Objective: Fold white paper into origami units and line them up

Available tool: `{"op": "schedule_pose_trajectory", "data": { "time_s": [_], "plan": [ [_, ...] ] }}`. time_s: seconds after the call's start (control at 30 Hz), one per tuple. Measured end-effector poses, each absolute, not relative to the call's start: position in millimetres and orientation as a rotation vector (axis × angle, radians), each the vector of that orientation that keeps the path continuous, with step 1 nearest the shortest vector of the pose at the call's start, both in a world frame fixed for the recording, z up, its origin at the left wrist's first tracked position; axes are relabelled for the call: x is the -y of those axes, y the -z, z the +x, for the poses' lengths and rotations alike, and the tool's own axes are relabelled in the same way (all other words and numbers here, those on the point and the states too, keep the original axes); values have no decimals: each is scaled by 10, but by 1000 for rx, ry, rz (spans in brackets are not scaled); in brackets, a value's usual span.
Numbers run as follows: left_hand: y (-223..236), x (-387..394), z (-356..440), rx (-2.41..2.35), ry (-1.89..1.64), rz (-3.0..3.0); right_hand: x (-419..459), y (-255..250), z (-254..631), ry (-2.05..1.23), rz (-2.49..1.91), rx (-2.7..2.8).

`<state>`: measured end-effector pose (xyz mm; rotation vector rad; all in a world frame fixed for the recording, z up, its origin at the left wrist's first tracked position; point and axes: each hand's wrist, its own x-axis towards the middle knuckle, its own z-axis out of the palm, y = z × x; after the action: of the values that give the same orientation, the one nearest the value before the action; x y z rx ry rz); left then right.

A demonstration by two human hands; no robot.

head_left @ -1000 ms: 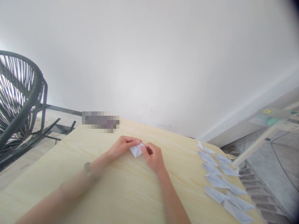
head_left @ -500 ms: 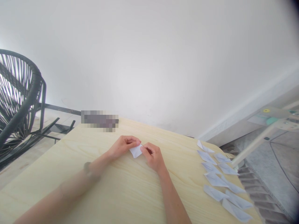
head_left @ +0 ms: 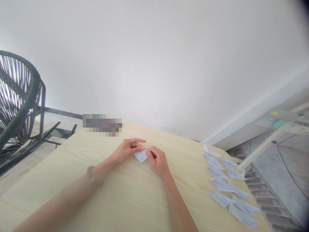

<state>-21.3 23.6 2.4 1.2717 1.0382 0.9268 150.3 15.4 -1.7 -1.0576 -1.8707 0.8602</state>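
Observation:
A small white folded paper piece [head_left: 141, 156] lies on the pale wooden table [head_left: 125, 196], near its middle. My left hand [head_left: 126, 149] pinches the paper's upper left edge with thumb and fingers, its index finger stretched out over it. My right hand [head_left: 157, 161] is curled, and its fingertips press on the paper's right corner. Both forearms reach in from the bottom of the view.
Several folded white paper pieces [head_left: 227, 187] lie in rows along the table's right edge. A blurred dark object [head_left: 102, 124] rests at the far edge. A black wire chair [head_left: 19, 106] stands to the left. A white wall is behind, and a wooden stand [head_left: 277, 129] is at right.
Both hands stay on the paper. The left index finger has lifted and stretched out, and the paper looks pressed a little flatter. The view has shifted slightly.

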Motion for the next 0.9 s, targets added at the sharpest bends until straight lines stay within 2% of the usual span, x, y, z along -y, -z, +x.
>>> {"op": "schedule_pose_trajectory", "data": {
  "time_s": [0.57, 0.9],
  "plan": [
    [-93, -213, -193, -986, -815, 1328, -173, 59, 1530, -926, -1133, 1756],
    [-87, -218, -183, -1016, -759, 1446, -197, 75, 1536, -853, -1169, 1690]
  ]
}}
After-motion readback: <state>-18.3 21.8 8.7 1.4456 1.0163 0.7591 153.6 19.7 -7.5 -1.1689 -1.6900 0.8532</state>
